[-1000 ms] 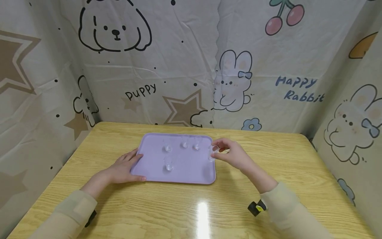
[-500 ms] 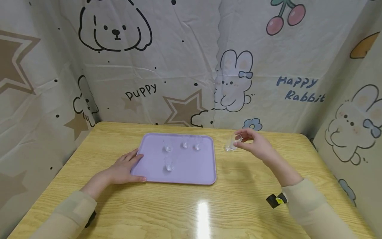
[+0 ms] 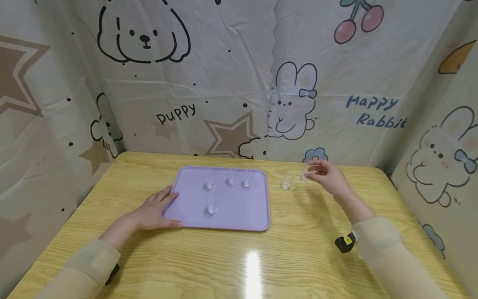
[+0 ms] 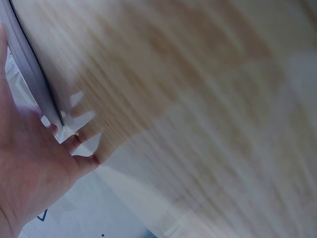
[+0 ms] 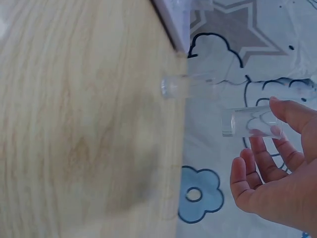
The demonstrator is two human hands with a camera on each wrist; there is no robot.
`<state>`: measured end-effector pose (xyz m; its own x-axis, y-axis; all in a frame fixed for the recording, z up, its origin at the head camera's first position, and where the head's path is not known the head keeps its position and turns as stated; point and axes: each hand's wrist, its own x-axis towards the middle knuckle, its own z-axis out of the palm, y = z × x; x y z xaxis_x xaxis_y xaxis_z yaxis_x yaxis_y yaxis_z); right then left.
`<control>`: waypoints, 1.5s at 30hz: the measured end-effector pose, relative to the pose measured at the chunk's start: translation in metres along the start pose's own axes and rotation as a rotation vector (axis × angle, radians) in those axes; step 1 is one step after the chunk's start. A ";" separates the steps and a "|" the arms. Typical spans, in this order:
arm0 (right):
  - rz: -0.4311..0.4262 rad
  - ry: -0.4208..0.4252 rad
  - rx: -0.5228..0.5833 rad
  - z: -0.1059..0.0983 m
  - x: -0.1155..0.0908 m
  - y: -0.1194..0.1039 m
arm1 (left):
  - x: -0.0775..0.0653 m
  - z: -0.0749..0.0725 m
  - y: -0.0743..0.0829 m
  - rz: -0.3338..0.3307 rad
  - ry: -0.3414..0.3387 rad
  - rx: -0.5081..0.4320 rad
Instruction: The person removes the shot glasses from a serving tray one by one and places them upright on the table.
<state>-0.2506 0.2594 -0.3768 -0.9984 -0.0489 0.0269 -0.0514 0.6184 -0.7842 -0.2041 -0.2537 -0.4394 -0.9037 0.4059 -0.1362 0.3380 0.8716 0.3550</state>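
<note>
A pale wood-grain desk (image 3: pixel 209 261) fills the near space, with a bright streak of glare between the two forearms. Beige sleeves (image 3: pixel 396 261) reach in from both sides, a black device (image 3: pixel 344 244) at the right cuff. The left hand (image 3: pixel 153 211) lies with fingers spread against the left side of a lilac tray (image 3: pixel 239 214), its thumb at the near edge. Inside the tray, right of that hand, stands a small clear glass (image 3: pixel 211 209); farther from the hand are a second glass (image 3: pixel 210 185) and a close pair (image 3: pixel 239 182). Well to the right, past the tray, the right hand (image 3: pixel 330 179) pinches a clear glass (image 5: pixel 247 122) between thumb and fingers near its rim, upright and clear of the desk. Just left of those fingertips, another glass (image 3: pixel 286 183) stands on the wood. Beyond both hands hangs a printed cloth (image 3: pixel 231 83) with puppy, rabbit, star and cherry drawings.
</note>
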 end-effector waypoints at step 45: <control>0.012 0.010 -0.065 0.003 -0.003 0.036 | -0.001 -0.001 0.003 -0.001 0.001 -0.010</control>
<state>-0.2495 0.2793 -0.4070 -0.9991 -0.0339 0.0241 -0.0406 0.6689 -0.7422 -0.2022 -0.2519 -0.4372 -0.9043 0.4048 -0.1355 0.3345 0.8692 0.3641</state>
